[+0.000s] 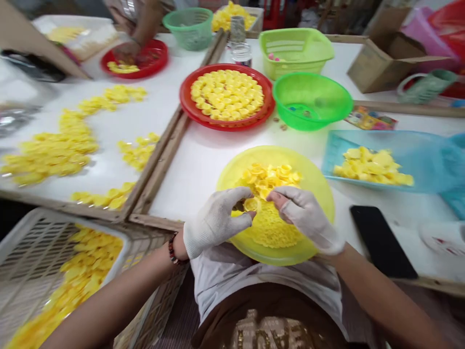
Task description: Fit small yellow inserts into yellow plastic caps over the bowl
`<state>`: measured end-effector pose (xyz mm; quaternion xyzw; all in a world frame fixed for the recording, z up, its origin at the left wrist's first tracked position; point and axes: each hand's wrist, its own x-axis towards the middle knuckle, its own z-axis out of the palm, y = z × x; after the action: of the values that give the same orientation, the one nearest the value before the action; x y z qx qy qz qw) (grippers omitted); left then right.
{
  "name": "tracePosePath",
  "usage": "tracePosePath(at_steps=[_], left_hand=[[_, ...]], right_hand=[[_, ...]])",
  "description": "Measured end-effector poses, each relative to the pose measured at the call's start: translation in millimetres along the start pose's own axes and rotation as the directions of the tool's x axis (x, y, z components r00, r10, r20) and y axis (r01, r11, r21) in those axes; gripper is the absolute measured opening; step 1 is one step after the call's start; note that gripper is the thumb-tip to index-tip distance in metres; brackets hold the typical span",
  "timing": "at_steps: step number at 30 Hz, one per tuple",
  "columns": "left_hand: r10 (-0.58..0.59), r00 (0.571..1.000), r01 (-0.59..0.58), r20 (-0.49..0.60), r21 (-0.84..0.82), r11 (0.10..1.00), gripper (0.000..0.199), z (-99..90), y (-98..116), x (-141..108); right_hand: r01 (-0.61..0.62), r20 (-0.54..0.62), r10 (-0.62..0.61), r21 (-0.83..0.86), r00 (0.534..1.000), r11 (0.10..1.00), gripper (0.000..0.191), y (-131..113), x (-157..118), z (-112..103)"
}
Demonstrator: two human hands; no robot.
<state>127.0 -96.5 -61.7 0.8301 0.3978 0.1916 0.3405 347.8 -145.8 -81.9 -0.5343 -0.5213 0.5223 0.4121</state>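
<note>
My left hand (221, 218), in a white glove, pinches a small yellow plastic cup (251, 204) between thumb and fingers. Close beside it my right hand (303, 213), also gloved, has its thumb and fingertips pressed together; whatever they hold is too small to make out. Both hands are over a yellow plate (319, 194) at the table's front edge. On that plate lie a heap of yellow cups (269, 177) at the back and a bed of small yellow pieces (278, 230) at the front.
Behind the plate stand a red tray (185, 97) of yellow cups and a green bowl (316, 104). A blue scoop (421, 160) with yellow parts and a black phone (381, 242) lie right. A wooden ledge (160, 169) divides the table. Another person's hand (127, 51) works far left.
</note>
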Motion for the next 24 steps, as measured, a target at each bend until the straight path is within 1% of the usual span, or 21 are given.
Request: tracePosePath(at_steps=[1,3,5,6,7,9,10,11,12,14,16,18,21,22,23,24], left_hand=[[0.002,0.999,-0.001,-0.043,0.017,1.000,0.026,-11.3,-3.5,-1.9],[-0.021,0.989,0.034,-0.149,0.089,0.995,0.026,-41.1,-18.1,-4.8],[-0.075,0.954,0.142,-0.291,0.217,0.966,0.026,-79.6,-45.1,-9.4],[-0.109,0.924,0.223,-0.365,0.287,0.931,0.026,-100.8,-63.1,-13.2],[-0.146,0.883,0.320,-0.445,0.344,0.883,0.024,-122.3,-83.3,-18.2],[-0.240,0.798,0.503,-0.552,0.392,0.771,0.023,-162.7,-126.8,-30.9],[-0.301,0.756,0.578,-0.581,0.379,0.722,0.024,-179.9,-148.0,-38.0],[-0.357,0.739,0.622,-0.571,0.374,0.688,0.026,-194.3,-167.4,-45.0],[-0.389,0.735,0.638,-0.555,0.371,0.675,0.028,-205.6,-184.3,-52.0],[-0.447,0.744,0.646,-0.496,0.367,0.669,0.033,-218.8,-208.9,-64.8],[-0.494,0.760,0.641,-0.421,0.363,0.676,0.036,-222.6,-222.9,-75.4],[-0.538,0.772,0.634,-0.338,0.359,0.684,0.037,-222.3,-230.7,-82.5],[-0.566,0.791,0.611,-0.233,0.359,0.706,0.036,-222.6,-238.8,-83.4],[-0.558,0.798,0.600,-0.227,0.376,0.706,0.035,-222.5,-240.1,-79.8],[-0.542,0.804,0.593,-0.245,0.406,0.696,0.035,-221.1,-239.9,-73.9],[-0.519,0.804,0.594,-0.290,0.439,0.674,0.034,-217.7,-237.0,-65.7]], right_hand=[[-0.008,0.018,0.009,-0.052,1.000,0.999,0.032,1.6,-0.6,0.7],[0.017,0.088,0.000,-0.195,0.996,0.981,0.031,6.6,0.2,2.8],[0.083,0.181,-0.026,-0.316,0.983,0.945,0.031,12.3,2.1,6.1],[0.120,0.221,-0.040,-0.364,0.974,0.923,0.029,14.8,2.8,8.0],[0.153,0.253,-0.050,-0.405,0.966,0.902,0.027,16.9,3.0,9.8],[0.198,0.287,-0.065,-0.463,0.956,0.864,0.022,19.7,2.7,12.6],[0.211,0.293,-0.071,-0.480,0.954,0.851,0.021,20.5,2.5,13.4],[0.217,0.294,-0.074,-0.491,0.953,0.843,0.021,21.1,2.4,13.9],[0.219,0.292,-0.075,-0.500,0.954,0.838,0.021,21.5,2.6,14.1],[0.223,0.289,-0.073,-0.530,0.955,0.818,0.023,22.1,3.8,14.3],[0.246,0.298,-0.075,-0.593,0.952,0.767,0.024,22.6,5.4,15.2],[0.290,0.313,-0.092,-0.678,0.945,0.675,0.023,22.1,6.1,17.4],[0.365,0.368,-0.092,-0.799,0.925,0.477,0.022,18.3,3.4,23.6],[0.385,0.395,-0.065,-0.822,0.916,0.420,0.022,16.4,1.9,26.1],[0.405,0.427,-0.028,-0.832,0.904,0.378,0.022,14.7,0.5,28.3],[0.424,0.458,0.011,-0.832,0.889,0.359,0.024,13.3,-0.6,30.2]])
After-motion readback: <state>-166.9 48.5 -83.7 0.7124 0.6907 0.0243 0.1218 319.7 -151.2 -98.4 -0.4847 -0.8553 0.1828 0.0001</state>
